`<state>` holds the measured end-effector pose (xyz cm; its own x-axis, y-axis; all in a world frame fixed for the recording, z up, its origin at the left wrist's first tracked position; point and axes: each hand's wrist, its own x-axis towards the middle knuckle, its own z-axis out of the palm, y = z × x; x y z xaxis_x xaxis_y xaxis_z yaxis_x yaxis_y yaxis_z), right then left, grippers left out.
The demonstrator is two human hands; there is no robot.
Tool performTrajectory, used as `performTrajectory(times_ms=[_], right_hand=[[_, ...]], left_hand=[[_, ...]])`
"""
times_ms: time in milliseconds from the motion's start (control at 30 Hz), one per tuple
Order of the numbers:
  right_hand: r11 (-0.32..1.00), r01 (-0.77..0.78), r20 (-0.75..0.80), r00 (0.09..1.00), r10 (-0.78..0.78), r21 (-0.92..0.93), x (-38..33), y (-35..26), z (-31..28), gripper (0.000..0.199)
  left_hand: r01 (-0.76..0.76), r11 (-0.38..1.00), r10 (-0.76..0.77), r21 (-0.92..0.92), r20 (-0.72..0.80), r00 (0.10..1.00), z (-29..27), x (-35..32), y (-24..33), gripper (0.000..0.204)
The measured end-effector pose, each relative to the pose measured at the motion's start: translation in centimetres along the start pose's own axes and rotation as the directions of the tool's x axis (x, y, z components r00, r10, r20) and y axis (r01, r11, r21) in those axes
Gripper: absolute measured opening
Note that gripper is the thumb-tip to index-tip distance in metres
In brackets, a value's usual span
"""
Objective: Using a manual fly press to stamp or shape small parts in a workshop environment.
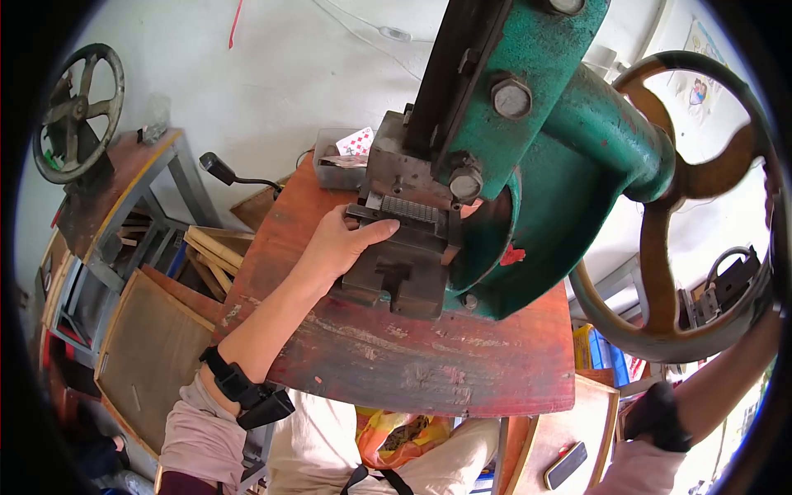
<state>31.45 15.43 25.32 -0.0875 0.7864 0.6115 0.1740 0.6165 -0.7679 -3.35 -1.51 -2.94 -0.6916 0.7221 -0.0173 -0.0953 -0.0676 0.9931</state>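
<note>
In the head view, the left hand (337,241), half-curled, touches a dark metal bar (371,216) on the green press (536,107); grip unclear. The right hand (774,313) reaches the handwheel (657,272), fingers hidden. Seemingly steadying; turning calls for clear fingers.

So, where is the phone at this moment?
In the head view, the phone lies low and right of centre, on the pale wooden surface below the right end of the red-brown table, left of the right forearm.
</note>
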Motion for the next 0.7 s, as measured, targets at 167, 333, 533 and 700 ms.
performTrajectory(times_ms=[167, 333, 533, 700], right_hand=[[0.985, 0.019, -0.571, 0.813, -0.116, -0.172, -11.1, 13.7, 3.9, 0.037], [0.937, 0.342, -0.599, 0.767, -0.232, 0.076, -14.5, 13.8, 8.0, 0.043], [0.970, 0.151, -0.221, 0.956, -0.192, -0.191, -7.0, 3.6, -0.1, 0.026], [0.836, 0.246, 0.129, 0.969, -0.209, -0.490, 2.5, -0.7, -0.1, 0.030]], left_hand=[[-0.062, 0.996, 0.059, 0.065, 0.045, 0.997, 0.4, -0.7, 0.9, 0.048], [-0.133, 0.989, 0.132, 0.068, 0.023, 0.991, 1.1, -0.6, -0.1, 0.047], [-0.133, 0.991, 0.131, 0.008, 0.120, 0.984, 1.9, -0.3, 0.2, 0.051], [-0.555, 0.549, 0.788, 0.625, -0.165, 0.593, 0.2, 1.0, -1.4, 0.052]])
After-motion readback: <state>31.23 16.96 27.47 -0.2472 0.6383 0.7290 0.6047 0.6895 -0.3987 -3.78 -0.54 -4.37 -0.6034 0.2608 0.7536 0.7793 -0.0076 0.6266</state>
